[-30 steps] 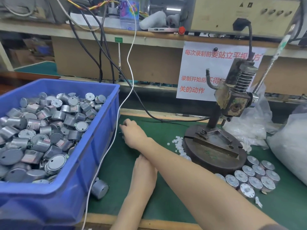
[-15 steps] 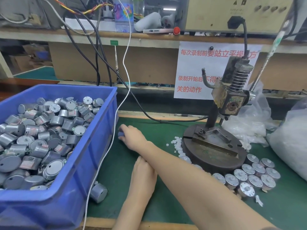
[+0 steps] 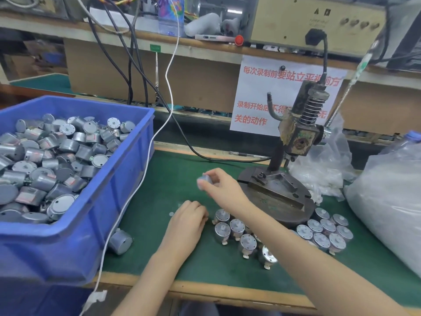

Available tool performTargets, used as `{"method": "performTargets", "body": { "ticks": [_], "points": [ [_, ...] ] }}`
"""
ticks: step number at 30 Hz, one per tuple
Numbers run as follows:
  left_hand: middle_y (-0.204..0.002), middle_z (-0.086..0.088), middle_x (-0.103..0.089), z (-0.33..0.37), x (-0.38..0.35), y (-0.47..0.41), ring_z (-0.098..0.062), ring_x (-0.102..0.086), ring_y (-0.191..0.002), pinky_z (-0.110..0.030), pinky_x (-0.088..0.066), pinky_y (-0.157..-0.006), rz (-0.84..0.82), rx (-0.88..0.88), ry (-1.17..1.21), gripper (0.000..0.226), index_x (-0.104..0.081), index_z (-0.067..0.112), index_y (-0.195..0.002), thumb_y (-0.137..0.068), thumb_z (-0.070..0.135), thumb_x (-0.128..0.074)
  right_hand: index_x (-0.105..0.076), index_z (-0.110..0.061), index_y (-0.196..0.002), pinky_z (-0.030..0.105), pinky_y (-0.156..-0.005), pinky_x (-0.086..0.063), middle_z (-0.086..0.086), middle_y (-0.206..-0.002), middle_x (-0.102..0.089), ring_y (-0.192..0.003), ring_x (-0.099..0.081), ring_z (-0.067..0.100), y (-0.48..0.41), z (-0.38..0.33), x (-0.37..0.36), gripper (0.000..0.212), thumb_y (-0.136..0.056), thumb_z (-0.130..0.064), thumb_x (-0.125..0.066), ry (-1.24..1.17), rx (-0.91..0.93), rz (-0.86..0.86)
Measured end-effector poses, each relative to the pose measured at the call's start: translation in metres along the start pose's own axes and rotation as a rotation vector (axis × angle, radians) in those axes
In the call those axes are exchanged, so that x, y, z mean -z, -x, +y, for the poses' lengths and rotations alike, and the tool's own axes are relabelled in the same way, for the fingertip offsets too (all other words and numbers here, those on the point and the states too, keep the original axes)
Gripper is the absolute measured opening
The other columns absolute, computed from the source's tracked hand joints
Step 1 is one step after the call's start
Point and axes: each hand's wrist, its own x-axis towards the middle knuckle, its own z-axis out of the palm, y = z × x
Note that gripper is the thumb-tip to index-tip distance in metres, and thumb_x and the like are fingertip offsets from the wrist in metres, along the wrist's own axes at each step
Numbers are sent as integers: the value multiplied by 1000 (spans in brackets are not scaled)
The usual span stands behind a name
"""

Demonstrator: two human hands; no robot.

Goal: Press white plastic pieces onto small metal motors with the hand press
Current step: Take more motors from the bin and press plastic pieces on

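We are at the loading step. Our right hand (image 3: 219, 187) pinches one small motor (image 3: 204, 179) in its fingertips, up over the green mat (image 3: 159, 179), just left of the hand press (image 3: 296, 137). Next, we think, the motor must sit straight on the press base (image 3: 280, 201). Our right arm reaches in from the right. Our left hand (image 3: 189, 218) rests knuckles-up on the mat; we cannot tell if it holds anything.

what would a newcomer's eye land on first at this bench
The blue bin heaped with grey metal motors fills the left side. Right of centre, the hand press stands on its round base. Between them the right hand holds one motor above the green mat.
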Motion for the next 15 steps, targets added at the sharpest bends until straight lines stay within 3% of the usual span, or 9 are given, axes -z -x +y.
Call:
{"method": "performTargets", "body": {
  "ticks": [3, 6, 8, 11, 15],
  "points": [
    [-96, 2, -60, -6, -4, -1, -17, -48, -98, -20, -29, -72, -13, 48, 34, 11, -63, 12, -96, -91, 16, -54, -51, -15, -128, 24, -84, -37, -4, -105, -56, -105, -53, 15, 21, 11, 13, 39, -93, -33, -51, 187, 83, -13],
    [-91, 7, -58, -6, -5, 0, -15, -46, -94, -21, -31, -69, -9, 85, 104, 15, -61, 16, -103, -89, 18, -57, -38, -14, -142, 26, -93, -33, 8, -122, -55, -119, -46, 22, 31, 24, 14, 49, -97, -32, -44, 323, 125, -89],
    [-85, 12, -52, -8, -5, 0, -11, -42, -88, -21, -32, -70, -6, 115, 152, 19, -60, 18, -106, -87, 18, -59, -29, -14, -146, 24, -87, -30, 10, -113, -52, -116, -43, 22, 33, 27, 13, 51, -99, -32, -41, 414, 157, -158],
    [-85, 12, -50, -11, -4, 0, -10, -41, -88, -19, -32, -74, 30, 167, 213, 24, -61, 15, -106, -86, 4, -51, -27, -13, -147, 22, -81, -26, 3, -96, -42, -108, -42, 21, 32, 25, 11, 51, -100, -30, -39, 480, 204, -192],
    [-88, 2, -57, -14, -3, -3, -19, -51, -91, -19, -35, -78, 55, 268, 290, 38, -64, 6, -103, -79, -12, -40, -27, -15, -147, 26, -90, -28, 3, -100, -42, -112, -41, 22, 31, 24, 4, 50, -100, -29, -38, 493, 216, -257]
  ]
}}
